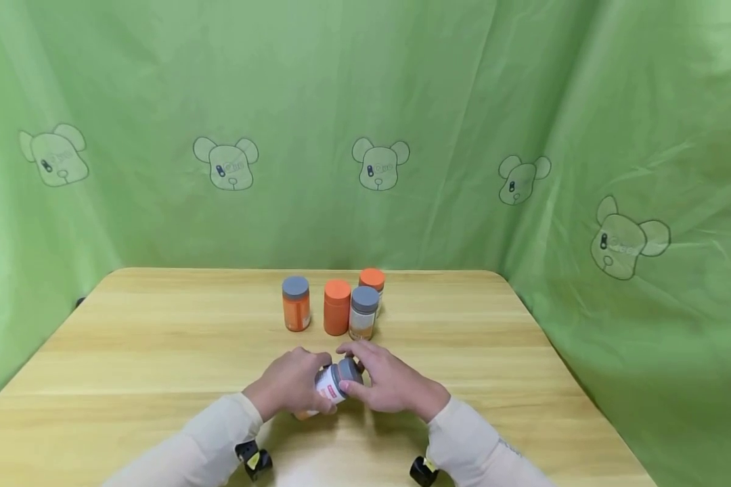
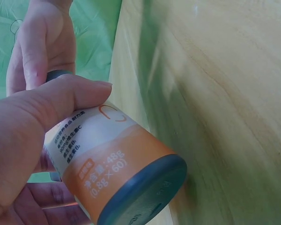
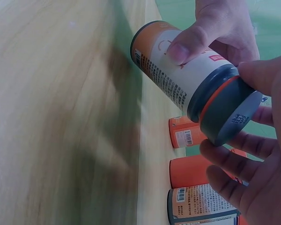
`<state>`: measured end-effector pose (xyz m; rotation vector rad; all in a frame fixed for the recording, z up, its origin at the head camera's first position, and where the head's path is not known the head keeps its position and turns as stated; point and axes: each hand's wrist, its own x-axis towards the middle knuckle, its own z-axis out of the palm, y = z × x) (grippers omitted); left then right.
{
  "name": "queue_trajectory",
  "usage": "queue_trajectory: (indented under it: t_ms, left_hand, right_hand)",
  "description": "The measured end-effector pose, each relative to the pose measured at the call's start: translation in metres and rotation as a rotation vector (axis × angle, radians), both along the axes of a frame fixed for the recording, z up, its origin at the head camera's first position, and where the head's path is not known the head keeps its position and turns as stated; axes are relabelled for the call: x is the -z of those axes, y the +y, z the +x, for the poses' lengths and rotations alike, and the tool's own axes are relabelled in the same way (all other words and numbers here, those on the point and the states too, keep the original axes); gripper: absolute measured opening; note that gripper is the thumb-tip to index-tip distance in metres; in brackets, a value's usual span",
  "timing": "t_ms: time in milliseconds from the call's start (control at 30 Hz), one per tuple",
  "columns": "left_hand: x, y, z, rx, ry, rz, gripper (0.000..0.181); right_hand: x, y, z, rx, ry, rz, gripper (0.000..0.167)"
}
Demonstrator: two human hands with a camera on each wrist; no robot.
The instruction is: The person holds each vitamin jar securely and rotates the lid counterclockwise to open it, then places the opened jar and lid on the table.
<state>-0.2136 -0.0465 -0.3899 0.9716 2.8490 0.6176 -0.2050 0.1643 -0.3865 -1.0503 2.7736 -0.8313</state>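
Left grip (image 1: 289, 385) curls round a tilted white-and-orange bottle (image 2: 124, 150), held over the tabletop (image 1: 158, 338) toward its near edge; right grip (image 1: 396, 383) pinches the bottle's grey cap (image 3: 229, 110) between thumb and fingers; four more bottles (image 1: 336, 311) stand upright closer to the far edge

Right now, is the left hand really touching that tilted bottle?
Touching. The right wrist view shows it: the left hand holds the tilted bottle, its thumb lying right on the label with no gap visible.
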Motion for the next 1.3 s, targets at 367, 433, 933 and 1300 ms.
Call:
queue_trajectory:
  t_ms: [367, 433, 933, 1300]
  left_hand:
    - [0.0022, 0.0016, -0.0006, 0.015, -0.008, 0.015, 0.05]
    - [0.0023, 0.0018, -0.0007, 0.016, -0.004, 0.017, 0.051]
    - [0.0026, 0.0038, -0.0007, 0.017, -0.008, -0.002, 0.052]
    - [0.0018, 0.0027, -0.0017, 0.013, -0.003, -0.017, 0.051]
  right_hand:
    - [-0.0005, 0.0024, 0.0011, 0.005, 0.012, -0.006, 0.052]
    - [-0.0006, 0.0026, 0.0012, -0.003, 0.014, -0.006, 0.052]
    - [-0.0004, 0.0033, 0.0021, -0.007, 0.011, -0.005, 0.051]
    - [-0.0013, 0.0019, 0.0012, 0.003, 0.006, -0.002, 0.051]
